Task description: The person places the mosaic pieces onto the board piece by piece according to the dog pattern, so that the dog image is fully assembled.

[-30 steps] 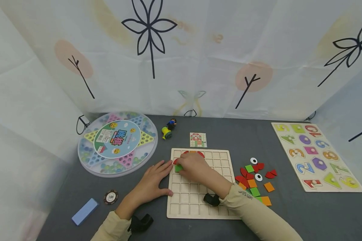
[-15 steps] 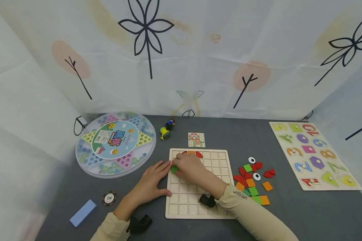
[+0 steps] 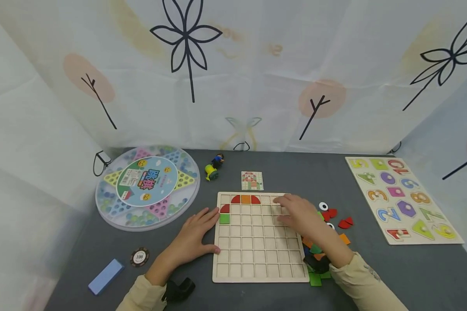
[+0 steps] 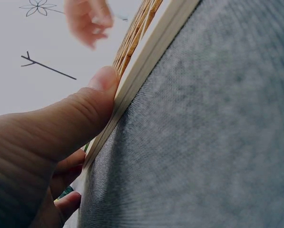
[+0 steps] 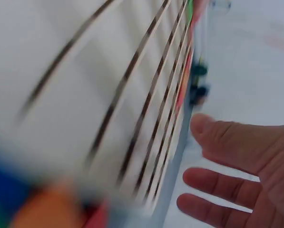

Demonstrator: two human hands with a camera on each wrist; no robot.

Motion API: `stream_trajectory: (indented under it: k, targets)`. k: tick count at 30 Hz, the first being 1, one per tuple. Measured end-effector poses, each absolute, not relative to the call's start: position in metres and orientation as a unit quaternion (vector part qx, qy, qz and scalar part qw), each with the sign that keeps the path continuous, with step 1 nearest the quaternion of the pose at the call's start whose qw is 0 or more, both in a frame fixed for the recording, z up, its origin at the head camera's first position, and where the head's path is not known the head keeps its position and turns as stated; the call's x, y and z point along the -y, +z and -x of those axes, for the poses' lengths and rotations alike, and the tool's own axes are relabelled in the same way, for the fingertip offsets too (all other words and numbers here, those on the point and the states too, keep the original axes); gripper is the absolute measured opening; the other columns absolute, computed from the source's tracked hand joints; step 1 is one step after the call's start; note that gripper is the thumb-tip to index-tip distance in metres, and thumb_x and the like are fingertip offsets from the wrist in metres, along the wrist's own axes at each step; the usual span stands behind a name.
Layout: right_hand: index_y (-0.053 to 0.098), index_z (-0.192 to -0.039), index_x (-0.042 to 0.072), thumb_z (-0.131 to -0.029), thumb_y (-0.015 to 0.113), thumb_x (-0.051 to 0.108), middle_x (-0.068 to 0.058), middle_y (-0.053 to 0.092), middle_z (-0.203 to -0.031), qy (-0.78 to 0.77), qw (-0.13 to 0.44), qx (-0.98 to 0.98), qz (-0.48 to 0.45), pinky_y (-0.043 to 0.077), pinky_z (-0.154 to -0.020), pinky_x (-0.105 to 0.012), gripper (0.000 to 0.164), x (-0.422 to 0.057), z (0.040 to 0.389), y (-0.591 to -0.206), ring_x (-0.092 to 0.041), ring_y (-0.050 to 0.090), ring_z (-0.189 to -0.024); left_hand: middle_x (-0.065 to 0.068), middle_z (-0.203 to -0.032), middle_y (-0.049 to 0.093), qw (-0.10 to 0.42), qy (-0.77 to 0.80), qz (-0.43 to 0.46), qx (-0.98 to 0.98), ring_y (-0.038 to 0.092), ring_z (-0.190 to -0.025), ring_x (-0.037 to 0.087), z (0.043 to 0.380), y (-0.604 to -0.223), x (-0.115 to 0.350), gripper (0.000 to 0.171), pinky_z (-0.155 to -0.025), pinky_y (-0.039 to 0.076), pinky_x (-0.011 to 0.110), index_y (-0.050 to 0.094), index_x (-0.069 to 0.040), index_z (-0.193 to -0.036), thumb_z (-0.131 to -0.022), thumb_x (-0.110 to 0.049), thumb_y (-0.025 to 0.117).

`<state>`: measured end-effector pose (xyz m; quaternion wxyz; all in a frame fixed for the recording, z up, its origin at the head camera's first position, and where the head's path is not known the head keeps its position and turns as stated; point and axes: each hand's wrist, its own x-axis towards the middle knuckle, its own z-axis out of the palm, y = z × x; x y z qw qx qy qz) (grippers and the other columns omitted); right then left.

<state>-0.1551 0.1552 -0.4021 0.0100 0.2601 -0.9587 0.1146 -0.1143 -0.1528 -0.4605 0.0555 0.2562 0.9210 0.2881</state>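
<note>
A wooden grid board (image 3: 253, 255) lies in the middle of the table. Along its top row sit an orange square (image 3: 245, 199) and a red quarter-round (image 3: 235, 199) on one side, another red piece (image 3: 255, 199) on the other. A red quarter-round (image 3: 225, 209) lies above a green square (image 3: 225, 219) in the left column. My left hand (image 3: 194, 235) rests against the board's left edge, its thumb (image 4: 96, 97) touching the rim. Over the board's right side hovers my right hand (image 3: 305, 218), fingers spread and holding nothing; it partly hides the loose pieces.
Loose coloured pieces (image 3: 315, 278) lie right of the board, with white rings (image 3: 323, 206). A pattern card (image 3: 252, 180) and toy figures (image 3: 211, 172) lie behind. A round marble game (image 3: 148, 181), poker chip (image 3: 139, 257) and blue block (image 3: 106, 276) stand left; a number puzzle (image 3: 406, 203) right.
My right hand has left the green square in the left column and moved right across the board towards the loose pieces. My left hand stays at the board's edge.
</note>
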Motion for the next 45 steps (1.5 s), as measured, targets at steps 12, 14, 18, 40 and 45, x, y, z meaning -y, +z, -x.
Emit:
stream_trajectory:
  k: [12, 14, 18, 40, 45]
  targets:
    - [0.064, -0.086, 0.010, -0.068, 0.076, 0.026, -0.006, 0.056, -0.087, 0.048, 0.016, 0.985, -0.162, 0.046, -0.055, -0.034, 0.027, -0.228, 0.146, -0.418, -0.023, 0.053, -0.074, -0.001, -0.146, 0.023, 0.059, 0.285, -0.243, -0.925, 0.015, -0.135, 0.028, 0.115, -0.463, 0.153, 0.092, -0.101, 0.014, 0.057, 0.029, -0.015, -0.140, -0.065, -0.051, 0.070]
    - [0.065, -0.085, 0.010, -0.068, 0.076, 0.026, -0.006, 0.055, -0.086, 0.045, 0.011, 0.986, -0.163, 0.045, -0.053, -0.032, 0.026, -0.229, 0.145, -0.419, -0.021, 0.051, -0.071, -0.001, -0.146, 0.024, 0.056, 0.283, -0.246, -0.925, 0.016, -0.134, 0.028, 0.116, -0.463, 0.153, 0.092, -0.101, 0.014, 0.057, 0.030, -0.014, -0.140, -0.065, -0.051, 0.070]
    - [0.066, -0.085, 0.010, -0.067, 0.077, 0.022, -0.004, 0.053, -0.083, 0.039, 0.013, 0.983, -0.181, 0.043, -0.052, -0.030, 0.024, -0.230, 0.145, -0.419, -0.019, 0.049, -0.069, -0.001, -0.146, 0.024, 0.053, 0.287, -0.249, -0.924, 0.016, -0.134, 0.029, 0.116, -0.464, 0.152, 0.092, -0.101, 0.014, 0.057, 0.030, -0.014, -0.140, -0.065, -0.051, 0.070]
    - [0.067, -0.085, 0.012, -0.068, 0.076, 0.013, 0.000, 0.057, -0.078, 0.035, 0.061, 0.967, -0.244, 0.044, -0.057, -0.035, 0.019, -0.223, 0.149, -0.424, -0.019, 0.055, -0.070, 0.000, -0.146, 0.023, 0.050, 0.293, -0.253, -0.921, 0.016, -0.134, 0.028, 0.115, -0.463, 0.153, 0.092, -0.101, 0.015, 0.057, 0.030, -0.013, -0.140, -0.066, -0.048, 0.071]
    - [0.066, -0.087, 0.012, -0.069, 0.074, 0.009, 0.000, 0.059, -0.083, 0.086, 0.059, 0.964, -0.243, 0.044, -0.059, -0.033, 0.020, -0.217, 0.154, -0.417, -0.016, 0.055, -0.071, 0.000, -0.147, 0.022, 0.056, 0.290, -0.249, -0.922, 0.014, -0.135, 0.028, 0.115, -0.462, 0.153, 0.092, -0.101, 0.015, 0.057, 0.029, -0.014, -0.140, -0.066, -0.050, 0.070]
